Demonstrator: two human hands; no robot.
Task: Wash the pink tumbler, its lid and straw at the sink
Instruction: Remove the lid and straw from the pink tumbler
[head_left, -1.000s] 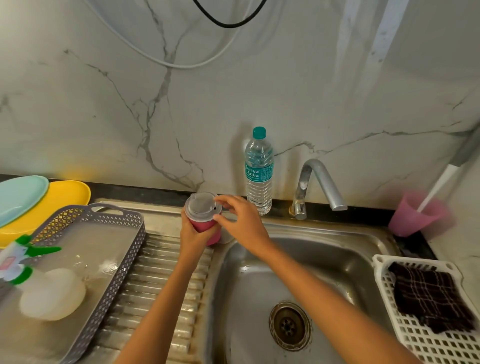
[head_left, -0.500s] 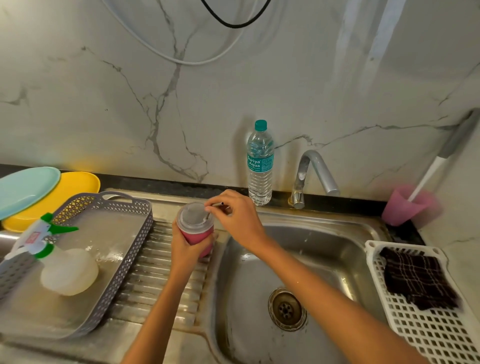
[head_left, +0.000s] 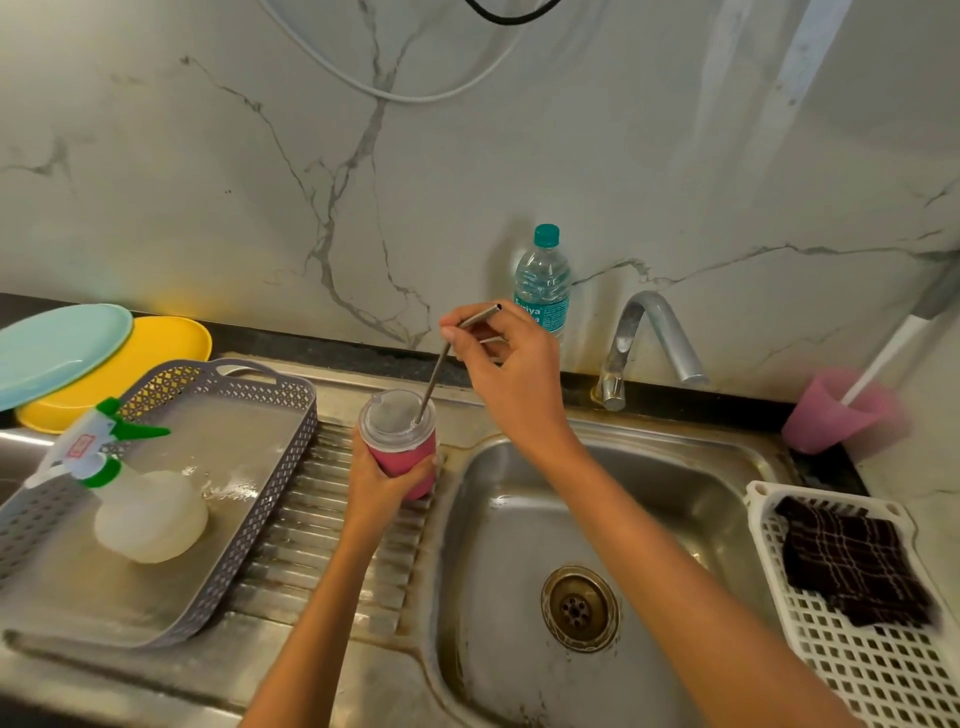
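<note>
Head view: my left hand (head_left: 382, 480) wraps the pink tumbler (head_left: 402, 451) on the drainboard, right hand (head_left: 511, 364) pinching the straw (head_left: 440, 361) through the lid (head_left: 396, 418); a crooked pull could tip it

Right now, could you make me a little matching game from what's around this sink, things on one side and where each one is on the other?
Things:
1. metal straw
2. spray bottle
3. dark checked cloth
4. water bottle

Places:
A. lying in the grey basket
B. standing against the wall by the tap
C. pinched in the right hand, tip in the tumbler's lid
D. in the white basket

Pairs: 1-C, 2-A, 3-D, 4-B
</note>
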